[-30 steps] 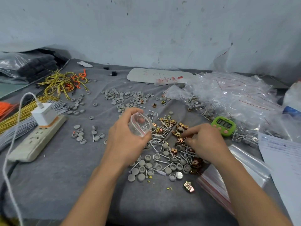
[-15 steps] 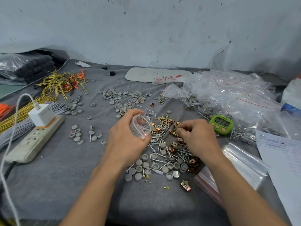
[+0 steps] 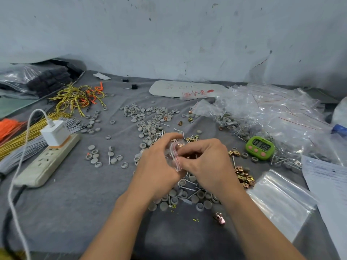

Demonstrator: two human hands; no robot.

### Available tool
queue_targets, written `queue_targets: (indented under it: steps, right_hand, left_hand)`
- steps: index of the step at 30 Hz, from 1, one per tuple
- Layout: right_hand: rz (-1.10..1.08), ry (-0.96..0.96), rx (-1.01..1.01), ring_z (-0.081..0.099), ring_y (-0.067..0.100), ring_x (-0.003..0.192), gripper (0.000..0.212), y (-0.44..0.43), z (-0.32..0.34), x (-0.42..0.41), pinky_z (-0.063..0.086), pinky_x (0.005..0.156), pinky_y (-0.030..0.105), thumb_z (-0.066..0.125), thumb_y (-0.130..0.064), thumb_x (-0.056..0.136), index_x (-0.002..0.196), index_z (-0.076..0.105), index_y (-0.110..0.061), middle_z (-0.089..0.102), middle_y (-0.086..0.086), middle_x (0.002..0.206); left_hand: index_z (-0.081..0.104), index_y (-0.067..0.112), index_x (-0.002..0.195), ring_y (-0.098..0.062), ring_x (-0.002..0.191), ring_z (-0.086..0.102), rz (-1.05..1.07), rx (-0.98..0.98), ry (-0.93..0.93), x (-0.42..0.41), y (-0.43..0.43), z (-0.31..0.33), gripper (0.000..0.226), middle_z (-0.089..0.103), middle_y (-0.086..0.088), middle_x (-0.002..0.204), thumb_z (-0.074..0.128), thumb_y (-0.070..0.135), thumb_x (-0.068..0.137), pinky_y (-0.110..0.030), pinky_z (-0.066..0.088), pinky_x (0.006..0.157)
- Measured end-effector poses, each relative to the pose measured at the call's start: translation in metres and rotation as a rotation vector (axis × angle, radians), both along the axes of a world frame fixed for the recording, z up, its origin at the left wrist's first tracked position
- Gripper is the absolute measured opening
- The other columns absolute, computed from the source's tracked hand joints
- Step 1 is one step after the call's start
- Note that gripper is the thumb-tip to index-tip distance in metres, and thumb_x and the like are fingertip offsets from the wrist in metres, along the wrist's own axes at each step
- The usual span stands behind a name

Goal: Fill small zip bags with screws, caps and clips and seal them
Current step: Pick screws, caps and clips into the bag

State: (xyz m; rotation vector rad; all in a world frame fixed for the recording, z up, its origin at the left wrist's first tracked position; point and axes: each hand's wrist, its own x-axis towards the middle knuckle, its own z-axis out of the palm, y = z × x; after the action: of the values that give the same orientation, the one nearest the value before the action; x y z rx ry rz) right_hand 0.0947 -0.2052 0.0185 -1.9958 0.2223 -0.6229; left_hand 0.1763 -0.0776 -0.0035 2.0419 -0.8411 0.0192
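- We see two bare hands meeting over a grey cloth (image 3: 75, 203), both working on one small zip bag (image 3: 173, 156).
- The left hand (image 3: 157, 167) has its fingers curled round the clear bag and holds it up off the cloth, mouth turned toward the right hand.
- The right hand (image 3: 206, 164) has its fingers bent in, tips pinching the bag's red-striped mouth.
- We judge this bag to be mid-fill and unsealed: the mouth gapes. Something copper glints inside, probably clips, though the view there is blurred.
- Done so far: beyond the right hand lies a big heap of filled bags (image 3: 272, 113), with screws and caps showing through the plastic.
- Left to do: loose screws (image 3: 189, 187) lie beneath both hands, grey caps (image 3: 150, 117) beyond the left hand and brass clips (image 3: 243, 175) just right of the right hand.
- A stack of empty bags (image 3: 281, 201) waits beside the right forearm, so we think much filling remains.
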Motion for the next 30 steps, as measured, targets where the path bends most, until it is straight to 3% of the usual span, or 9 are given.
queue_targets:
  steps: [4, 7, 11, 13, 15, 19, 22, 26, 30]
  right_hand:
    - [-0.005, -0.042, 0.065, 0.073, 0.004, 0.072, 0.028, -0.001, 0.003, 0.0, 0.055, 0.062, 0.018, 0.08, -0.012, 0.078, 0.086, 0.083, -0.039, 0.078, -0.015, 0.077]
    - [-0.25, -0.093, 0.145, 0.073, 0.006, 0.072, 0.025, -0.022, 0.002, -0.006, 0.057, 0.063, 0.022, 0.079, -0.014, 0.083, 0.081, 0.082, -0.038, 0.077, -0.013, 0.076]
    - [-0.515, 0.083, 0.007, 0.071, 0.001, 0.075, 0.034, -0.058, -0.004, -0.016, 0.057, 0.072, 0.03, 0.077, -0.015, 0.087, 0.067, 0.076, -0.042, 0.074, -0.024, 0.072]
    - [-0.521, 0.143, -0.021, 0.069, -0.001, 0.08, 0.032, -0.067, -0.007, -0.021, 0.054, 0.077, 0.028, 0.074, -0.014, 0.09, 0.071, 0.077, -0.039, 0.074, -0.023, 0.074]
    - [-0.497, 0.218, -0.079, 0.068, 0.0, 0.084, 0.028, -0.072, -0.011, -0.025, 0.051, 0.076, 0.025, 0.07, -0.013, 0.093, 0.08, 0.079, -0.036, 0.073, -0.023, 0.081]
    - [-0.481, 0.339, -0.155, 0.067, 0.006, 0.091, 0.026, -0.082, -0.017, -0.033, 0.052, 0.09, 0.029, 0.067, -0.009, 0.094, 0.096, 0.082, -0.03, 0.075, -0.017, 0.093]
    - [-0.509, 0.373, -0.189, 0.064, 0.0, 0.083, 0.029, -0.088, -0.016, -0.038, 0.051, 0.087, 0.027, 0.066, -0.008, 0.093, 0.094, 0.081, -0.033, 0.07, -0.023, 0.084]
    - [-0.53, 0.431, -0.199, 0.07, 0.011, 0.091, 0.039, -0.092, -0.013, -0.045, 0.058, 0.093, 0.039, 0.065, 0.002, 0.086, 0.089, 0.079, -0.034, 0.076, -0.013, 0.092]
    - [-0.524, 0.49, -0.253, 0.069, 0.013, 0.089, 0.041, -0.099, -0.011, -0.057, 0.059, 0.091, 0.043, 0.072, 0.004, 0.081, 0.079, 0.074, -0.037, 0.072, -0.015, 0.085]
  left_hand:
    - [0.054, 0.055, 0.121, 0.005, 0.091, 0.066, -0.027, -0.054, 0.0, 0.001, 0.003, 0.002, 0.067, 0.069, 0.027, 0.101, 0.079, 0.039, 0.061, -0.012, 0.048, 0.072]
    - [0.053, 0.056, 0.12, 0.007, 0.093, 0.063, 0.014, -0.086, -0.007, 0.005, 0.006, 0.001, 0.062, 0.068, 0.028, 0.102, 0.085, 0.037, 0.071, -0.012, 0.042, 0.074]
    - [0.053, 0.057, 0.121, 0.007, 0.092, 0.061, 0.058, -0.116, -0.008, 0.008, 0.009, 0.001, 0.062, 0.065, 0.032, 0.102, 0.087, 0.036, 0.074, -0.009, 0.038, 0.073]
    - [0.052, 0.057, 0.122, 0.008, 0.093, 0.06, 0.063, -0.11, -0.008, 0.008, 0.01, 0.002, 0.062, 0.064, 0.033, 0.103, 0.087, 0.04, 0.073, -0.016, 0.038, 0.075]
    - [0.051, 0.059, 0.122, 0.011, 0.092, 0.059, 0.063, -0.092, -0.014, 0.008, 0.01, 0.002, 0.063, 0.063, 0.034, 0.104, 0.087, 0.044, 0.072, -0.016, 0.037, 0.074]
    - [0.05, 0.062, 0.122, 0.012, 0.094, 0.059, 0.067, -0.069, -0.015, 0.007, 0.01, 0.001, 0.064, 0.063, 0.036, 0.106, 0.086, 0.047, 0.071, -0.015, 0.037, 0.073]
    - [0.049, 0.062, 0.121, 0.011, 0.093, 0.059, 0.07, -0.057, -0.02, 0.006, 0.008, 0.002, 0.063, 0.063, 0.035, 0.106, 0.085, 0.048, 0.071, -0.016, 0.038, 0.072]
    - [0.049, 0.062, 0.121, 0.015, 0.089, 0.059, 0.068, -0.03, -0.029, 0.004, 0.006, 0.003, 0.063, 0.063, 0.036, 0.106, 0.085, 0.047, 0.071, -0.014, 0.037, 0.065]
    - [0.051, 0.058, 0.124, 0.013, 0.084, 0.061, 0.076, 0.003, -0.02, 0.006, 0.007, 0.003, 0.063, 0.066, 0.03, 0.104, 0.086, 0.044, 0.073, -0.008, 0.038, 0.06]
